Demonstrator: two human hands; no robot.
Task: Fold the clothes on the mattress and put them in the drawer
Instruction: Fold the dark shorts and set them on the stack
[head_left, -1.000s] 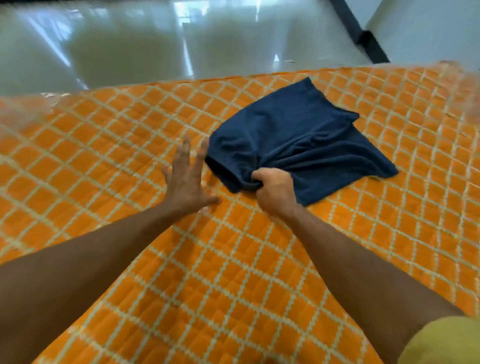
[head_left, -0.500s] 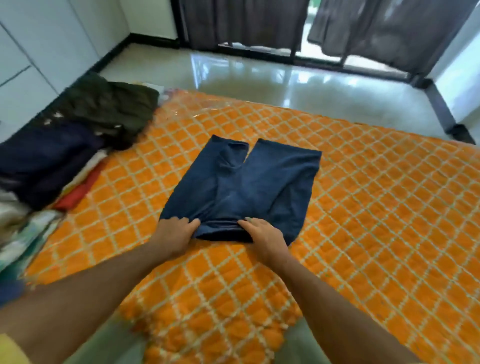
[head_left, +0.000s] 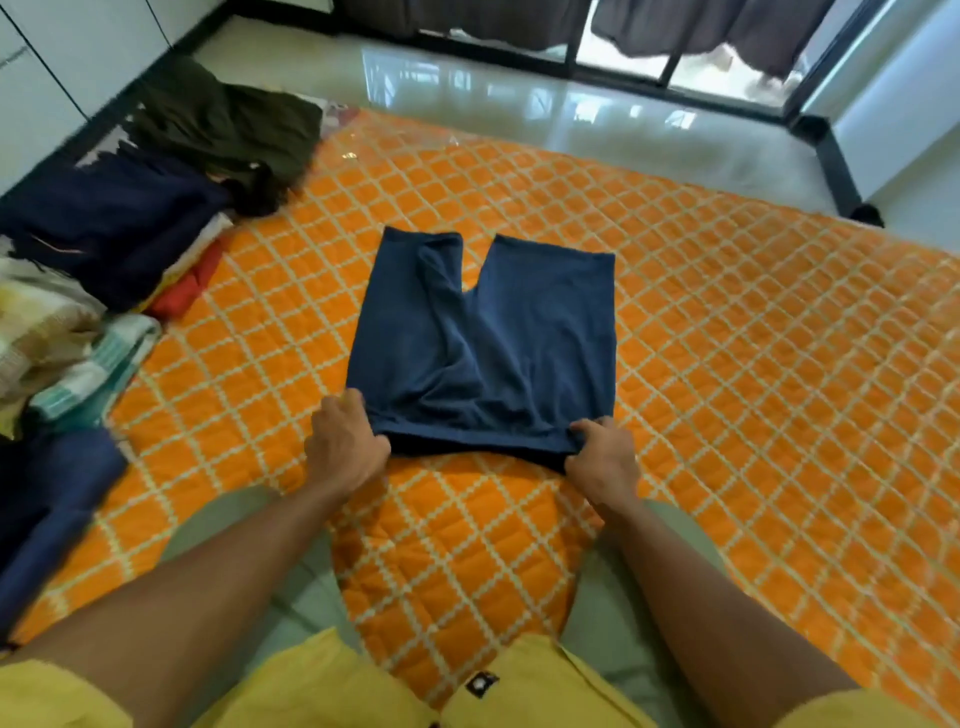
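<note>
Lying along the left edge of the orange quilted mattress (head_left: 727, 364) is a heap of unfolded clothes (head_left: 104, 249): a dark olive garment (head_left: 228, 130) at the far end, navy pieces nearer, a red fold (head_left: 187, 291) showing beneath them, then checked and striped pale fabrics (head_left: 67, 353) and a blue cloth (head_left: 47, 504) closest to the person. No drawer or other container shows in this view.

Moving right, the left hand (head_left: 345, 447) has its fingers curled over the near left corner of the navy shorts (head_left: 483, 338), pinching the waistband edge against the mattress. The shorts lie flat in the middle of the mattress, waistband toward the person and both legs pointing away, the left leg rumpled with a fold down its middle. The right hand (head_left: 602, 457) pinches the near right corner of the waistband, thumb on top, fingers tucked under the cloth. The band runs stretched between the two hands.

Nearer the camera are the person's knees in grey-green trousers and a yellow shirt (head_left: 363, 686). Beyond the mattress lie a glossy floor (head_left: 571, 114), dark curtains (head_left: 727, 26) over glass doors, and white cabinet fronts (head_left: 67, 47) at far left.
</note>
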